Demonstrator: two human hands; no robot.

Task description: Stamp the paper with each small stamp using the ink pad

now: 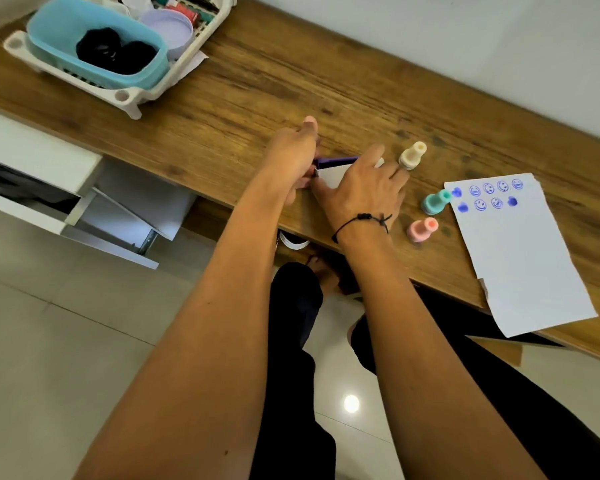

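Both my hands are on the ink pad [333, 166], a white case with a purple pad showing at its top edge, near the desk's front. My left hand [293, 161] grips its left end; my right hand [364, 188] covers its right side with fingers spread. Three small stamps stand to the right: a cream stamp [412, 155], a teal stamp [436, 201] and a pink stamp [421, 229]. The white paper [523, 265] lies further right, with two rows of blue smiley and blot prints along its top.
A wooden desk [257, 84] runs diagonally against a white wall. At its far left stands a white rack [129, 95] holding a blue tub with dark items and a lilac lid. White drawers [32, 195] hang open below the desk. My legs are under the desk's edge.
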